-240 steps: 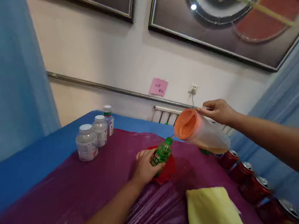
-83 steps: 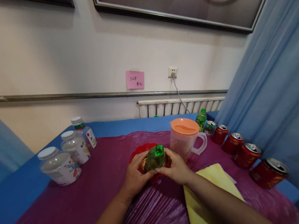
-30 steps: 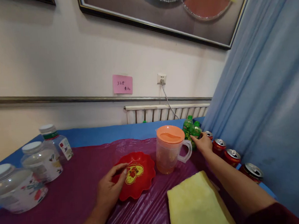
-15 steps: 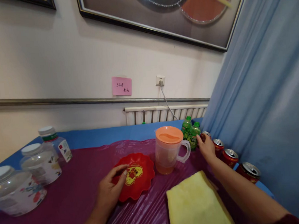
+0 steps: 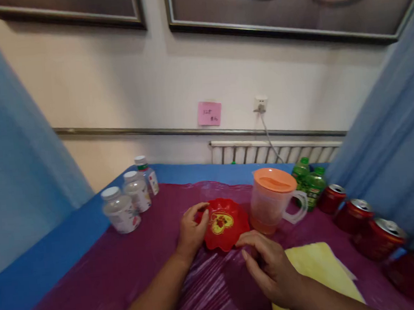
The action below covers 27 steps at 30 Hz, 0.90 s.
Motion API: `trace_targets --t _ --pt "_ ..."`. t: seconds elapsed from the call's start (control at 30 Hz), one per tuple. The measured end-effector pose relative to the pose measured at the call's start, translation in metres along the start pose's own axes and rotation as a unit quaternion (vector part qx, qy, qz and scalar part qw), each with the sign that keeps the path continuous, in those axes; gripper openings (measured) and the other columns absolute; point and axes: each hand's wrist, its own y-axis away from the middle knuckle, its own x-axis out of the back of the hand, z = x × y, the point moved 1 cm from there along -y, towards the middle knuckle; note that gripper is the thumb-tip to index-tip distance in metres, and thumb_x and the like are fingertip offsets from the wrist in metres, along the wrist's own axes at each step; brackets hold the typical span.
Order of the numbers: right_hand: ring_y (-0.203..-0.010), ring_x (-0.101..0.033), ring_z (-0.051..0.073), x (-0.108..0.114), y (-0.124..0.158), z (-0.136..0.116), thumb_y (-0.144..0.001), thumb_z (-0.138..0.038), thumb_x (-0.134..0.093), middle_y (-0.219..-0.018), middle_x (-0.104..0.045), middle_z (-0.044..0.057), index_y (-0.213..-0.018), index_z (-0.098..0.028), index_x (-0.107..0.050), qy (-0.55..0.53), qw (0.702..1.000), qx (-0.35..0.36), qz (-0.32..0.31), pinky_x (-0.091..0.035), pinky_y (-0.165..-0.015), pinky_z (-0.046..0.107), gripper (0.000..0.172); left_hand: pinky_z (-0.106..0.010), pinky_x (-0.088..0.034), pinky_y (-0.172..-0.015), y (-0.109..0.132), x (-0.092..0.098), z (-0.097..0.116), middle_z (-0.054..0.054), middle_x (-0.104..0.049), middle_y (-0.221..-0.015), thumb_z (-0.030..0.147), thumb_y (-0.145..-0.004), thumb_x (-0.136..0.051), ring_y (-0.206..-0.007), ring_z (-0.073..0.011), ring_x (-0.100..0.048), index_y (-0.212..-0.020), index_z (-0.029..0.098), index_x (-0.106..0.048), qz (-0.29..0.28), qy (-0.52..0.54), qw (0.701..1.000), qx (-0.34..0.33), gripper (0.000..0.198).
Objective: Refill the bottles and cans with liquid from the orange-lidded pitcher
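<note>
A red scalloped plate (image 5: 237, 221) with a yellow printed centre lies on the purple plastic sheet. At its left rim is my left hand (image 5: 193, 226), fingers bent and thumb a little apart, its fingertips over the plate's edge. Whether they press on the rim I cannot tell. By the lower right rim hovers my right hand (image 5: 267, 264), loosely curled, thumb apart from the forefinger and nothing visible between them. Just behind it stands a clear pitcher (image 5: 264, 210) with an orange lid and some orange liquid at the bottom. A yellow folded towel (image 5: 319, 265) lies partly under my right forearm.
Several red cans (image 5: 379, 239) line the right side, beside two green bottles (image 5: 314, 187). Three clear jars with white lids (image 5: 122, 215) stand at the left. Behind the table are a radiator (image 5: 242, 151) and a plugged-in cord (image 5: 269, 136). Blue curtains (image 5: 397, 137) hang on both sides.
My right hand has moved from the bottles and cans back to the plate's lower right side. My left hand stays at the plate's left rim. The view has shifted left.
</note>
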Motion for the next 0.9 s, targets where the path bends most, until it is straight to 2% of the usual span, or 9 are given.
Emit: trace_targets --t 0.1,0.17,0.27,0.33,0.43,0.57,0.63,0.73,0.9 --pt "-0.091 -0.067 0.015 -0.03 -0.008 0.022 -0.095 -0.007 -0.049 -0.106 -0.068 0.006 -0.116 -0.024 -0.059 -0.028 0.999 0.023 0.009 -0.054 -0.078 0.025 0.028 -0.042 -0.056 -0.096 0.0 0.01 -0.002 -0.007 -0.077 -0.106 0.026 -0.09 -0.059 -0.099 -0.0223 -0.072 -0.112 0.022 -0.071 0.053 -0.048 0.996 -0.052 0.025" --pt "-0.098 -0.067 0.016 -0.04 -0.004 0.039 -0.096 -0.006 -0.048 -0.107 -0.068 0.005 -0.115 -0.024 -0.059 -0.038 0.999 0.03 0.004 -0.054 -0.084 0.025 0.028 -0.046 -0.053 -0.102 -0.002 0.017 -0.003 -0.009 -0.074 -0.118 0.022 -0.09 -0.06 -0.111 -0.024 -0.068 -0.123 0.022 -0.066 0.103 -0.082 0.988 -0.08 0.034" --pt "-0.101 -0.067 0.016 -0.043 0.007 0.058 -0.097 -0.008 -0.048 -0.108 -0.068 0.005 -0.118 -0.026 -0.058 -0.039 0.999 0.028 -0.006 -0.053 -0.088 0.026 0.029 -0.051 -0.046 -0.111 -0.005 0.025 -0.004 -0.013 -0.066 -0.134 0.02 -0.089 -0.061 -0.127 -0.027 -0.06 -0.134 0.02 -0.058 0.182 -0.119 0.972 -0.09 0.046" --pt "-0.101 -0.067 0.016 -0.041 0.013 0.063 -0.099 -0.009 -0.047 -0.109 -0.068 0.005 -0.118 -0.026 -0.057 -0.037 0.999 0.026 -0.008 -0.052 -0.088 0.026 0.027 -0.052 -0.044 -0.112 -0.007 0.028 -0.005 -0.013 -0.066 -0.135 0.019 -0.087 -0.062 -0.129 -0.0275 -0.058 -0.133 0.019 -0.059 0.206 -0.117 0.969 -0.071 0.046" --pt "-0.093 -0.067 0.015 -0.04 0.015 0.059 -0.1 -0.012 -0.044 -0.104 -0.069 0.005 -0.115 -0.024 -0.057 -0.039 0.997 0.033 -0.065 -0.051 -0.082 0.025 0.024 -0.052 -0.042 -0.114 -0.011 0.03 -0.004 -0.011 -0.069 -0.13 0.017 -0.082 -0.065 -0.127 -0.0273 -0.06 -0.124 0.021 -0.066 0.202 -0.059 0.978 -0.01 0.042" --pt "-0.072 -0.064 0.014 -0.044 0.013 0.042 -0.094 -0.014 -0.047 -0.083 -0.068 0.001 -0.093 -0.023 -0.06 0.012 0.971 0.044 -0.234 -0.044 -0.066 0.024 0.016 -0.051 -0.045 -0.111 -0.02 0.032 -0.001 -0.009 -0.074 -0.12 0.016 -0.077 -0.068 -0.118 -0.0273 -0.065 -0.111 0.021 -0.073 0.188 0.002 0.981 0.043 0.035" --pt "-0.069 -0.062 0.014 -0.045 0.012 0.034 -0.09 -0.014 -0.05 -0.077 -0.067 0.0 -0.083 -0.022 -0.058 0.063 0.953 0.047 -0.294 -0.04 -0.064 0.025 0.014 -0.049 -0.046 -0.109 -0.027 0.035 0.0 -0.009 -0.076 -0.115 0.017 -0.075 -0.069 -0.114 -0.027 -0.067 -0.106 0.02 -0.075 0.186 0.019 0.981 0.059 0.031" --pt "-0.072 -0.062 0.014 -0.045 0.01 0.028 -0.087 -0.014 -0.052 -0.079 -0.069 0.0 -0.08 -0.022 -0.056 0.117 0.936 0.052 -0.327 -0.037 -0.065 0.025 0.011 -0.046 -0.048 -0.106 -0.04 0.039 0.0 -0.009 -0.077 -0.112 0.019 -0.073 -0.07 -0.11 -0.0257 -0.069 -0.102 0.019 -0.076 0.191 0.061 0.975 0.093 0.029" --pt "-0.07 -0.061 0.013 -0.045 0.012 0.028 -0.092 -0.02 -0.051 -0.08 -0.07 0.001 -0.08 -0.021 -0.056 0.165 0.927 0.059 -0.332 -0.032 -0.065 0.028 0.012 -0.037 -0.054 -0.092 -0.062 0.056 -0.001 -0.009 -0.077 -0.101 0.024 -0.069 -0.071 -0.093 -0.0212 -0.071 -0.097 0.017 -0.076 0.215 0.137 0.953 0.163 0.029"
